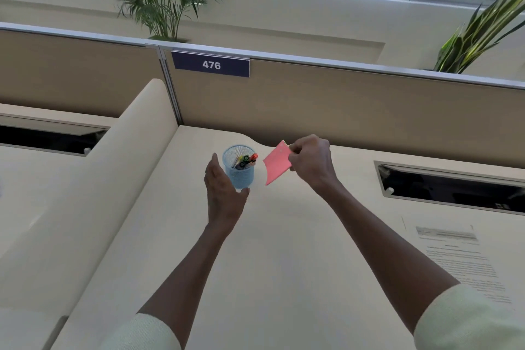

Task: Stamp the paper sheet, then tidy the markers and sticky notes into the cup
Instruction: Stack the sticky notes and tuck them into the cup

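The pink sticky-note pad (277, 162) is in the air, pinched by its upper corner between the thumb and fingertips of the right hand (309, 163), just at 3 o'clock of the blue mesh cup (239, 175) and not yet over its mouth. The left hand (223, 193) is spread and curved around the near side of the cup, thumb at its base, steadying it on the pale worktop (284, 250).

The likeliest slip, as I judge it, is at the rim. The pad hangs tilted from one corner and looks about as wide as the opening, so a flat edge could catch on the mesh lip or on the marker ends and stay propped outside, or push the light cup over if the left hand lets go early. A corner pinch also lets the pad swing, and loose sheets might fan or bend.

The cup already holds several markers (245, 160), standing slanted with black, yellow-green and red ends showing at the 2 o'clock side of the rim, which leaves little free space. The printed paper sheet (466, 261) lies flat at 4 o'clock, well apart; whether it bears a stamp is too faint to tell.
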Motion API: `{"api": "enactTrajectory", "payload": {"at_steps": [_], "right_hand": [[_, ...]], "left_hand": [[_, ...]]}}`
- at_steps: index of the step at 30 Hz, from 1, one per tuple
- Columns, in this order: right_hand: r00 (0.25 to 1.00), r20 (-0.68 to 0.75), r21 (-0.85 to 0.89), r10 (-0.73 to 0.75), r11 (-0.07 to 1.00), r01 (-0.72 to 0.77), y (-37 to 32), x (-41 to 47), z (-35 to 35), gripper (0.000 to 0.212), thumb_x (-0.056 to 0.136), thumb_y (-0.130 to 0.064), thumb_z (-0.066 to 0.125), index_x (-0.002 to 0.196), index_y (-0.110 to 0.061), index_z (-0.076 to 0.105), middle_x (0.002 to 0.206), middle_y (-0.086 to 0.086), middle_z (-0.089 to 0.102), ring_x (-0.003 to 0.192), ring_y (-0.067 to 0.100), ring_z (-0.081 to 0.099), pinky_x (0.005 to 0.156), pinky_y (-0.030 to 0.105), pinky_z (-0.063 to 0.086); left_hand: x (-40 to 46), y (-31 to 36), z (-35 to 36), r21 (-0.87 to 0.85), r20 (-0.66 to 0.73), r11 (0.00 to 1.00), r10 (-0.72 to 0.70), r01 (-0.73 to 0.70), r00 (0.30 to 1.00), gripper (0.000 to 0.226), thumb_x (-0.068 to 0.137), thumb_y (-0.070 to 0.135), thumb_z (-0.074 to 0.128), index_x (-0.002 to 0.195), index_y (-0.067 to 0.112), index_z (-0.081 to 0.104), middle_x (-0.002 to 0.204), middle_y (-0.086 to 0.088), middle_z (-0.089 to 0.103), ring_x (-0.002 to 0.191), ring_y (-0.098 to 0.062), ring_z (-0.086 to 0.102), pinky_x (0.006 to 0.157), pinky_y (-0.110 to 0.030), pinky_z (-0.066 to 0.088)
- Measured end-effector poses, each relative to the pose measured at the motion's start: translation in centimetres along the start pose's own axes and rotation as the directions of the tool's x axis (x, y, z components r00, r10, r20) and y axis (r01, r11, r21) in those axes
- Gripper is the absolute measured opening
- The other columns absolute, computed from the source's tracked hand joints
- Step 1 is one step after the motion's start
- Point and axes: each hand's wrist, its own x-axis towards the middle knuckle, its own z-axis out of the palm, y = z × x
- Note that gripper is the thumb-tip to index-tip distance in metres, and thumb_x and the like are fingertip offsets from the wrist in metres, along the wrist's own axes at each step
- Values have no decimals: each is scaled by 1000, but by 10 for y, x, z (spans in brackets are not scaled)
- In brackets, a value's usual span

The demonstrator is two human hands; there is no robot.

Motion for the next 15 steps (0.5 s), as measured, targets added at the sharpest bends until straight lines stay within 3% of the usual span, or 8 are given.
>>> {"api": "enactTrajectory", "payload": {"at_steps": [3,8,12,15], "right_hand": [[999,-5,38,47,998,-46,-6,20,6,25,57,-5,42,64,5,64,71,30,61,73,44,66,42,41,49],[997,26,53,71,996,-72,-17,36,18,19,60,-3,47,61,2,66,68,28,63,72,42,68,42,42,49],[995,48,48,91,994,-94,-16,45,32,24,56,-7,47,67,7,63,72,30,64,66,41,67,41,28,36],[994,56,39,98,994,-100,-20,50,36,25,56,-7,50,71,9,63,75,30,65,59,37,69,44,27,36]], "left_hand": [[20,-5,5,-9,57,1000,-8,8,998,122,66,12,86,155,10,2,161,-7,16,147,-23,15,111,-23,16],[41,-14,16,12,92,1000,-18,17,996,138,58,23,92,155,15,-5,161,-6,15,147,-23,17,115,-36,25],[46,-21,23,10,118,999,-38,37,992,143,54,28,95,154,16,-6,159,-8,22,145,-24,25,116,-39,30],[48,-27,28,-34,109,996,-75,79,991,143,52,34,94,153,26,-7,151,-6,38,136,-25,41,108,-46,41]]}}
